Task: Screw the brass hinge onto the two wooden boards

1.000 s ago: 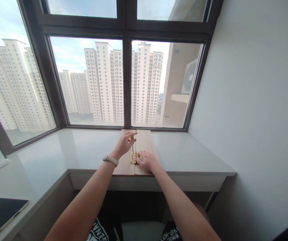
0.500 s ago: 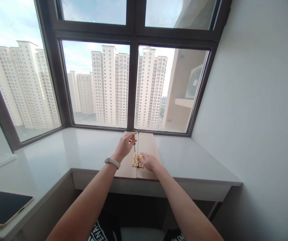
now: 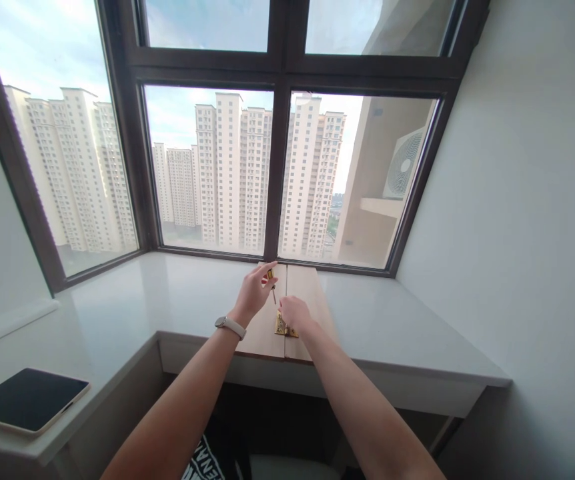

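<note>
My left hand (image 3: pixel 257 292) is closed around the yellow-and-black handle of a small screwdriver (image 3: pixel 270 274), its shaft pointing down. Below the tip lies a brass-coloured hinge (image 3: pixel 281 327), placed across the seam between two light wooden boards. These are the left board (image 3: pixel 257 341) and the right board (image 3: pixel 317 303). My right hand (image 3: pixel 296 313) is over the hinge, fingers curled together near its far edge by the screwdriver tip. Whatever those fingers pinch is too small to make out. Part of the hinge's right leaf is hidden under this hand.
The boards lie on a white windowsill counter (image 3: pixel 387 320) below a dark-framed window (image 3: pixel 277 167). A tablet (image 3: pixel 27 399) rests at the counter's left end. A plain wall (image 3: pixel 527 200) rises at the right.
My right hand has moved from the hinge's right leaf towards its far left side, and its fingers have curled in. The left hand still holds the screwdriver. The view has shifted slightly.
</note>
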Tool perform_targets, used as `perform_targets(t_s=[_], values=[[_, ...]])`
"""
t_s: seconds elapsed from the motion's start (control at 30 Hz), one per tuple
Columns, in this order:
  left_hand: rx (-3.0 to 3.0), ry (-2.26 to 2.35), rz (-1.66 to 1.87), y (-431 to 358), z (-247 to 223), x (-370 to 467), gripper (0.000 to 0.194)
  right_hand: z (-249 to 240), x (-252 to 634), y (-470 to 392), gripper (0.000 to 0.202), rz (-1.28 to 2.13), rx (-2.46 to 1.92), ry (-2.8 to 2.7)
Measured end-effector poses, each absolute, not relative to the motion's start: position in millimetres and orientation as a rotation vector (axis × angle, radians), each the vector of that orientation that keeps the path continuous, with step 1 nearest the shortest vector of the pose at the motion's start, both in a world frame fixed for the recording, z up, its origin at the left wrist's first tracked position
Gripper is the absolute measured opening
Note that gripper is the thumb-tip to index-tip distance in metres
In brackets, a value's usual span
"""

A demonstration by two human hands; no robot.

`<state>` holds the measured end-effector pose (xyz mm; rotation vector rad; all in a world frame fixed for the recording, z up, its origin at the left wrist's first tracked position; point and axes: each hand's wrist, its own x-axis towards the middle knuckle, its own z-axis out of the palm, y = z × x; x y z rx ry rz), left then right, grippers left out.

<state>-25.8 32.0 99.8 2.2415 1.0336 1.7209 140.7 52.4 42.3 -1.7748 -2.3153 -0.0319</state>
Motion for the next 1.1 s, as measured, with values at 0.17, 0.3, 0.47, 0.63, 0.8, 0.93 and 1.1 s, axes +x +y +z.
perform_targets(t_s=[0.17, 0.3, 0.47, 0.63, 0.8, 0.93, 1.1], values=[[2.226, 1.041, 1.711, 33.1, 96.9, -27.5, 0.043, 41.8, 148.1, 53.1, 0.022, -0.008, -1.684, -2.38], [2.237, 1.046, 1.715, 33.1, 94.8, -25.9, 0.042, 43.2, 148.8, 52.9, 0.026, 0.007, -1.565, -2.451], [2.216, 1.039, 1.731, 34.8, 93.3, -27.5, 0.041, 43.2, 148.3, 55.9, 0.029, 0.029, -1.462, -2.49], [2.191, 1.038, 1.758, 37.3, 92.4, -30.3, 0.04, 39.6, 153.2, 60.3, 0.027, 0.076, -1.424, -2.491], [2.18, 1.039, 1.767, 37.2, 90.5, -29.4, 0.04, 34.7, 152.1, 64.3, 0.013, 0.077, -1.408, -2.464], [2.177, 1.043, 1.758, 36.2, 88.7, -27.9, 0.04, 29.3, 148.7, 67.3, 0.014, 0.003, -1.548, -2.362], [2.206, 1.028, 1.742, 35.6, 87.6, -27.6, 0.041, 27.4, 147.5, 67.2, 0.01, 0.001, -1.57, -2.39]])
